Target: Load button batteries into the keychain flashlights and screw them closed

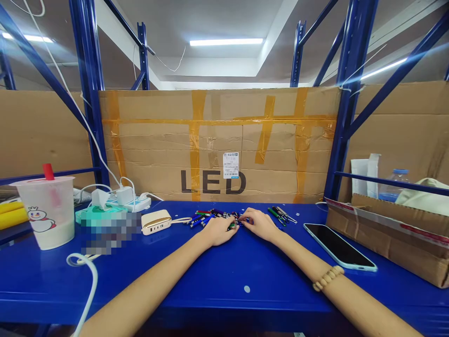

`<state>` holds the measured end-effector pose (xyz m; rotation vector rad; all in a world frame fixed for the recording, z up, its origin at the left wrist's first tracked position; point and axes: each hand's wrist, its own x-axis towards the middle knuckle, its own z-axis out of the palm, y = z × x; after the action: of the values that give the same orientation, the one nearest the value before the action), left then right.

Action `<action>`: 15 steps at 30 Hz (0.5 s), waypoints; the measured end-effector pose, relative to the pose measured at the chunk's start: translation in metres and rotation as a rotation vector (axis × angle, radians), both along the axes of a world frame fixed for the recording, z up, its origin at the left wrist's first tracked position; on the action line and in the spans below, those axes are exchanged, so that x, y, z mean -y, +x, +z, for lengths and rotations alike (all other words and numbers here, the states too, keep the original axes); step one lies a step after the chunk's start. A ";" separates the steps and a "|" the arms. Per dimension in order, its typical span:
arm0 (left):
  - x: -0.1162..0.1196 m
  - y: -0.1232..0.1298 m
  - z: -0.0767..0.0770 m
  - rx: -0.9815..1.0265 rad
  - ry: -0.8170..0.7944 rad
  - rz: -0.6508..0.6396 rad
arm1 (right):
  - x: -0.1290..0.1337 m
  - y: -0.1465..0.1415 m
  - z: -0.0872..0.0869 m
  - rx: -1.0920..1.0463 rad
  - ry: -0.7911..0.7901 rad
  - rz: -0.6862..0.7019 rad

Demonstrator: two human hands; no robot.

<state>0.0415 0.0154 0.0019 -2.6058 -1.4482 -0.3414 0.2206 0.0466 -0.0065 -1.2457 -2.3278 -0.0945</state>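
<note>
Several pens (202,219) in blue, green, red and black lie in a loose pile on the blue tabletop. My left hand (220,230) rests palm down at the pile's near side, fingers bent over it. A bit of green shows beneath those fingertips, but what they grip is hidden. From the right, my right hand (258,223) reaches into the same pile with its fingers curled down and fingertips close together; anything between them is too small to make out. A smaller group of green and dark pens (279,215) lies just right of my right hand.
A white power bank (156,222) sits left of the pens, and a phone (340,246) lies at right beside an open cardboard box (386,234). Far left stand a plastic cup (49,213) and a power strip (140,202). A large carton (157,150) walls off the back.
</note>
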 end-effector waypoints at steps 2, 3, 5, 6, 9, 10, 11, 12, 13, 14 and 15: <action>0.000 0.000 0.000 -0.003 -0.001 0.003 | 0.000 0.000 0.000 0.001 0.002 -0.006; 0.000 0.000 0.000 -0.005 -0.002 0.004 | 0.000 0.000 0.000 0.001 0.003 -0.009; 0.000 0.000 0.000 -0.007 -0.002 0.008 | 0.000 0.000 0.000 0.001 0.003 -0.010; 0.000 0.000 0.000 -0.008 -0.002 0.009 | 0.000 0.000 0.000 0.002 0.003 -0.010; 0.001 0.001 0.001 -0.008 -0.004 0.011 | 0.000 0.001 -0.001 0.007 0.000 -0.006; 0.001 0.001 0.001 -0.008 -0.005 0.011 | 0.000 0.001 -0.001 0.009 -0.001 -0.005; 0.001 0.001 0.001 -0.008 -0.007 0.010 | 0.000 0.001 -0.001 0.010 -0.001 -0.003; 0.002 0.001 0.001 -0.007 -0.008 0.009 | 0.000 0.001 -0.001 0.012 -0.001 -0.002; 0.002 0.001 0.002 -0.006 -0.009 0.008 | 0.000 0.001 -0.001 0.013 -0.001 -0.002; 0.002 0.001 0.002 -0.004 -0.010 0.008 | 0.000 0.000 -0.001 0.014 0.000 -0.001; 0.003 0.001 0.002 -0.002 -0.011 0.008 | 0.000 0.000 0.000 0.015 0.000 -0.001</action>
<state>0.0424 0.0126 0.0040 -2.6076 -1.4632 -0.3307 0.2209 0.0464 -0.0070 -1.2503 -2.3400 -0.1045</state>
